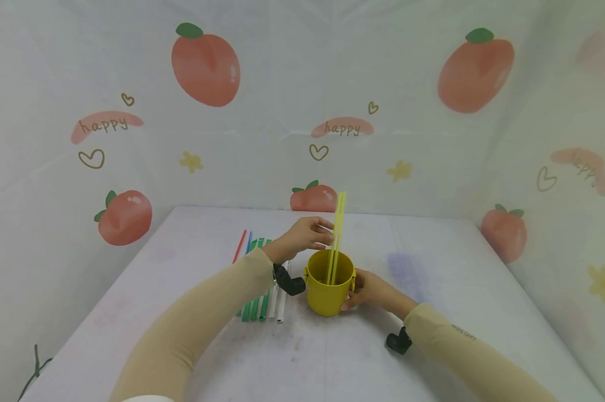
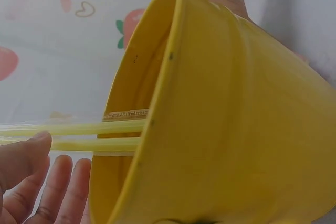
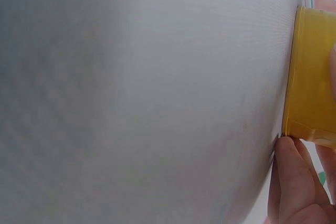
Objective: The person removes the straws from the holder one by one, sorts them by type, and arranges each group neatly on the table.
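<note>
A small yellow bucket (image 1: 325,301) stands upright on the table, and two yellow straws (image 1: 338,229) in clear wrappers rise out of it. My left hand (image 1: 307,233) is beside the straws, above the bucket's rim. In the left wrist view its thumb (image 2: 41,142) lies at the straws (image 2: 94,128), while the other fingers (image 2: 58,182) are extended and apart from them. My right hand (image 1: 370,290) holds the bucket's right side, thumb toward the front. The right wrist view shows fingers (image 3: 296,174) against the bucket (image 3: 310,77) near its base.
Left of the bucket, several green straws (image 1: 254,308), white-wrapped straws (image 1: 281,310), a red straw (image 1: 239,245) and a blue straw (image 1: 249,243) lie on the table (image 1: 302,363), partly hidden by my left arm. A white printed curtain (image 1: 267,67) hangs behind.
</note>
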The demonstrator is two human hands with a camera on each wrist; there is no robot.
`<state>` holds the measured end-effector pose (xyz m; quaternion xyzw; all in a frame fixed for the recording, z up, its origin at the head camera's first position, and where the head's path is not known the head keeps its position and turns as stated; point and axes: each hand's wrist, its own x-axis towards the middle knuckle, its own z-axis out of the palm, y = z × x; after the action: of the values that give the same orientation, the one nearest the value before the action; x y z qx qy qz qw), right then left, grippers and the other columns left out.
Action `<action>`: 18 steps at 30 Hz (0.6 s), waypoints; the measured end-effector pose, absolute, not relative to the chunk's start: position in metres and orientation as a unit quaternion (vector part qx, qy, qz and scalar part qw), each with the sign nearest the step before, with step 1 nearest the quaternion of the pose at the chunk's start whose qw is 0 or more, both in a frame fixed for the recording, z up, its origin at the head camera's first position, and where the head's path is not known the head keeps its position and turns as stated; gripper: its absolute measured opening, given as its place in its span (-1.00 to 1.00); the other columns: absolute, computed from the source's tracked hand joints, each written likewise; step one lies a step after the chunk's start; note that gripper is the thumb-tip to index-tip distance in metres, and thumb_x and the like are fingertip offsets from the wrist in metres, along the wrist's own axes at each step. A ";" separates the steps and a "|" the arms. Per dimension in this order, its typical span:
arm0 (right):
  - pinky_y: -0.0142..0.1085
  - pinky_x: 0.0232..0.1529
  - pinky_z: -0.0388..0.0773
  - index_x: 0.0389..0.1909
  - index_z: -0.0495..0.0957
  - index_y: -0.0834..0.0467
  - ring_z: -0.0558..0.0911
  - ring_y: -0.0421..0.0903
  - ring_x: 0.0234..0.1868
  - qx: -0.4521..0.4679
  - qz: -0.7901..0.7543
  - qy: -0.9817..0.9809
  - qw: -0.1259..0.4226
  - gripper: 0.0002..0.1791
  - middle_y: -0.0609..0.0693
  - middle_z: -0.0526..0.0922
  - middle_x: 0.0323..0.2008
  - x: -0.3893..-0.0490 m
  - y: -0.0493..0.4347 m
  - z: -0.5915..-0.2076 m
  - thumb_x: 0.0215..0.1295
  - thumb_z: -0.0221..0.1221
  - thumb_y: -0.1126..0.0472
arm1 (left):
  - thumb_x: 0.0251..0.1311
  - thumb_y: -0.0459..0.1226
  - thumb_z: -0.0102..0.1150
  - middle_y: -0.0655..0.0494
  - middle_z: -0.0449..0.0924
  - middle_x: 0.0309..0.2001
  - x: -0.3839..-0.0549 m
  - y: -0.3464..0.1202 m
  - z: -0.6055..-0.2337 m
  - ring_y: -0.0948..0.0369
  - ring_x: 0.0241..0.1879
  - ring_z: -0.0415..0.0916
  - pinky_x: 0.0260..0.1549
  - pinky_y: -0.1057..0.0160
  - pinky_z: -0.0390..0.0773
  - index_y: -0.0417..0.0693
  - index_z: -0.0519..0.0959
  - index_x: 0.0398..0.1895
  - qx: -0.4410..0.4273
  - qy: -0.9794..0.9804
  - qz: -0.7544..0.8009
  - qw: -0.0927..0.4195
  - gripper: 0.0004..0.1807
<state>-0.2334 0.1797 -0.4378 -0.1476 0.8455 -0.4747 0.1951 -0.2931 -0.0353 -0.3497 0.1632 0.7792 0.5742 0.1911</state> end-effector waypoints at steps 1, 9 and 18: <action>-0.27 -0.06 0.40 0.15 0.44 0.21 0.45 -0.06 -0.12 -0.147 -0.476 0.844 0.196 -0.22 -0.01 0.57 -0.09 -0.234 0.180 -0.438 -0.16 0.55 0.20 | 0.27 -0.32 0.22 -0.12 0.59 0.03 -0.293 -0.035 -0.350 0.06 0.01 0.59 0.02 0.16 0.62 -0.20 0.47 0.14 0.163 0.778 0.575 0.192 -0.61; -0.26 -0.08 0.40 0.16 0.44 0.21 0.45 -0.06 -0.13 -0.149 -0.477 0.844 0.197 -0.22 -0.01 0.58 -0.09 -0.234 0.180 -0.438 -0.16 0.55 0.20 | 0.26 -0.34 0.23 -0.12 0.61 -0.01 -0.293 -0.033 -0.350 0.12 -0.08 0.63 0.02 0.16 0.62 -0.21 0.49 0.11 0.166 0.781 0.570 0.194 -0.64; -0.23 -0.04 0.41 0.19 0.42 0.21 0.45 -0.04 -0.10 -0.146 -0.479 0.843 0.196 -0.19 0.01 0.58 -0.02 -0.233 0.178 -0.437 -0.15 0.54 0.22 | 0.26 -0.34 0.22 -0.10 0.62 -0.05 -0.294 -0.033 -0.354 0.15 -0.14 0.63 -0.01 0.18 0.63 -0.21 0.51 0.03 0.166 0.783 0.566 0.197 -0.70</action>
<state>-0.2331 0.1785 -0.4367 -0.1456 0.8433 -0.4788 0.1959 -0.2940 -0.0327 -0.3537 0.1660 0.7834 0.5657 0.1969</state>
